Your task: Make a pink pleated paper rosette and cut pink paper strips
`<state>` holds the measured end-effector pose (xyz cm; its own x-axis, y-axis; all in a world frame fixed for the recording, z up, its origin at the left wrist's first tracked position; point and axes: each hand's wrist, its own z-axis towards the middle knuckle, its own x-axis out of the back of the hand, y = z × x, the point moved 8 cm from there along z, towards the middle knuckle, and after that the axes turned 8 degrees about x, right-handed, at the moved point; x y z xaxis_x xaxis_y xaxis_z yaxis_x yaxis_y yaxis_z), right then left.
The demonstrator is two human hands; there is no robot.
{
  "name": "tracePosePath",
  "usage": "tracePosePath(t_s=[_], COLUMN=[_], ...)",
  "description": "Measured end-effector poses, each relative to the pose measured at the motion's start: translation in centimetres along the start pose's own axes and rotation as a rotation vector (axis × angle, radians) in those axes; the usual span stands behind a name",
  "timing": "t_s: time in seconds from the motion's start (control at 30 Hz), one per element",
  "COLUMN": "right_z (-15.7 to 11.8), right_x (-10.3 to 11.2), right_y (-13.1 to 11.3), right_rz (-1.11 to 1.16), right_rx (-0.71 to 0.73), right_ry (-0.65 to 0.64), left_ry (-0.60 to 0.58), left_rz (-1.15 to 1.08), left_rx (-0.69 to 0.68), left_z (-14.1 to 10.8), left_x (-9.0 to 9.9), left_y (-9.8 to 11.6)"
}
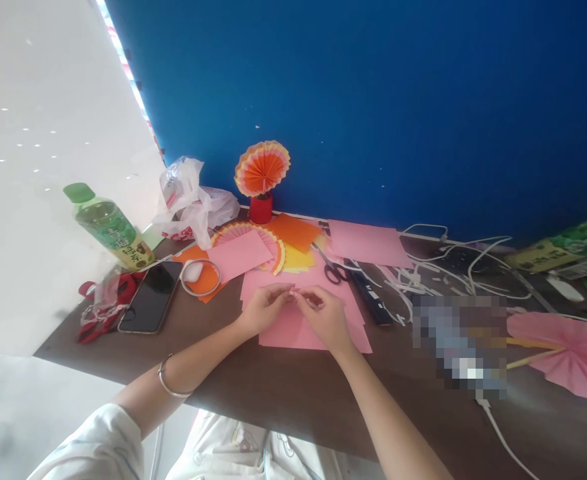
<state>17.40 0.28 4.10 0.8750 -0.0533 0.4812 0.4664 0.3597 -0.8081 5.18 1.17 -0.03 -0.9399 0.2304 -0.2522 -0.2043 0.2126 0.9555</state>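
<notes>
My left hand (268, 308) and my right hand (322, 315) meet fingertip to fingertip over a stack of pink paper (293, 333) on the brown table. Both are closed in a pinch. Something small and pinkish seems to lie between the fingertips, too small to make out. Just beyond my right hand are scissors (334, 272) with dark handles. A pleated paper fan (278, 257) with an orange and yellow rim lies behind my left hand, partly covered by a loose pink sheet (241, 255). Orange paper (293, 232) and yellow paper (296, 259) lie beside it.
A pleated paper rosette (263, 169) stands in a red holder (261, 209) against the blue wall. On the left are a phone (151, 299), a roll of tape (201, 291), a green bottle (108, 227) and a plastic bag (186, 200). White cables (398, 277) and a pink fan (568, 350) occupy the right.
</notes>
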Motion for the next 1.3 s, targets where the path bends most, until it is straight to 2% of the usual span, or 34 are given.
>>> tracePosePath(t_s=[0.57, 0.77, 1.13, 1.3], right_z=[-0.1, 0.0, 0.2, 0.1], right_x=[-0.2, 0.7, 1.0, 0.9], right_y=[-0.6, -1.2, -0.9, -0.6], right_rz=[0.044, 0.079, 0.053, 0.055], right_rx=[0.008, -0.024, -0.035, -0.051], right_ry=[0.044, 0.045, 0.065, 0.086], left_ry=[0.033, 0.117, 0.095, 0.102], left_rz=[0.055, 0.153, 0.121, 0.103], left_rx=[-0.074, -0.127, -0.098, -0.128], left_z=[-0.4, -0.6, -0.6, -0.8], left_x=[-0.1, 0.7, 0.6, 0.3], left_y=[0.9, 1.1, 0.6, 1.1])
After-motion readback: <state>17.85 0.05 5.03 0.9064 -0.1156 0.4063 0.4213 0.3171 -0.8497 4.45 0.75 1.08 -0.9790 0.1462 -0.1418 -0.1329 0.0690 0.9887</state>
